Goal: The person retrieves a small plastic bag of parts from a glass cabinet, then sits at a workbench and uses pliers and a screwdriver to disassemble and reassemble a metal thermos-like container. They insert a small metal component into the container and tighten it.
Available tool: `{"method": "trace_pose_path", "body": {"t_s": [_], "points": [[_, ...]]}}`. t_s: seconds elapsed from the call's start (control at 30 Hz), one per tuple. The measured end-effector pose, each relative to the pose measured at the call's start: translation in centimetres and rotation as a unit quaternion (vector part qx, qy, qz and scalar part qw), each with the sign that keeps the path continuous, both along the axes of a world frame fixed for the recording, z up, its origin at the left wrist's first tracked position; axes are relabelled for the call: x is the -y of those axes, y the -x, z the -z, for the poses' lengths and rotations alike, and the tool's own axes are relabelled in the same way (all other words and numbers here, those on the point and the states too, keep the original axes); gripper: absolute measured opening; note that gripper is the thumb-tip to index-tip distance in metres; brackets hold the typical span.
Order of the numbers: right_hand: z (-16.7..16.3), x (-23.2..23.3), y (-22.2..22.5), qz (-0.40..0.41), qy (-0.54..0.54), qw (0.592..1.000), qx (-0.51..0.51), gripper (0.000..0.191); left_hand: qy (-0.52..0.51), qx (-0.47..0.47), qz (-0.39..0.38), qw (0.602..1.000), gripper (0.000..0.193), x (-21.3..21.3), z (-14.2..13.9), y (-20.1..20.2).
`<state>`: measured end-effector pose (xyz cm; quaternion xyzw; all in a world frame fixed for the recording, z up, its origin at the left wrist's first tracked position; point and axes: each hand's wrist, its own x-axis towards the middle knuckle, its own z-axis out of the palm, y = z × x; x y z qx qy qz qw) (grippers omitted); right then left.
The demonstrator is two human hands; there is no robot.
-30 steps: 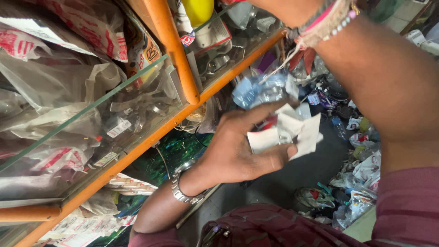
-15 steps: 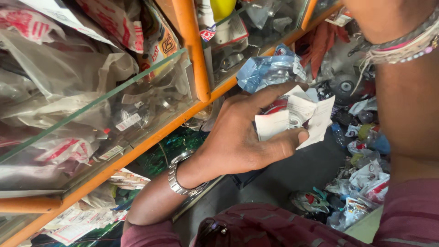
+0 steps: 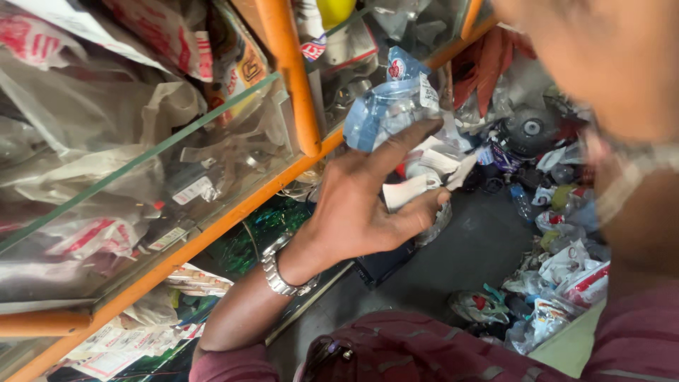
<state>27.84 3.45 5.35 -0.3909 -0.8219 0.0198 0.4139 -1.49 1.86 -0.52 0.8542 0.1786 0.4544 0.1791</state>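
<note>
An orange-framed glass display case (image 3: 212, 226) holds crumpled clear plastic bags (image 3: 92, 141) and small labelled packets (image 3: 194, 189) on its shelf. Below, the dark grey floor (image 3: 481, 247) carries a scattered heap of wrappers and plastic bottles (image 3: 559, 269) at its right.

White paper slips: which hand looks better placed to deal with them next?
Probably the left. The left hand already grips the white paper slips between thumb and fingers. The right hand is only a blur raised near the camera, apart from them.
</note>
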Motion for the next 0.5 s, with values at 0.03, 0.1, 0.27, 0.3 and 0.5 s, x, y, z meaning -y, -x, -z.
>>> {"method": "trace_pose_path", "body": {"t_s": [0.03,0.1,0.27,0.3,0.5], "points": [[0.6,1.6,0.7,-0.037,0.003,0.999,-0.025,0.087,-0.008,0.004,-0.006,1.000,0.071,0.1,0.2,-0.1],[2.3,3.9,2.9,-0.091,-0.001,0.994,-0.058,0.088,-0.024,0.009,-0.018,1.000,0.075,0.3,0.8,-0.5],[6.8,7.0,7.4,0.015,-0.127,0.989,-0.068,0.071,0.001,0.026,0.063,0.998,0.072,0.5,1.7,-2.6],[7.1,7.1,7.7,0.024,-0.118,0.986,-0.114,0.064,0.006,0.022,0.073,0.997,0.073,0.6,1.7,-3.0],[6.6,8.2,5.8,0.075,-0.123,0.977,-0.157,0.044,-0.120,0.039,0.005,0.992,0.087,1.5,0.0,-3.3]]}}
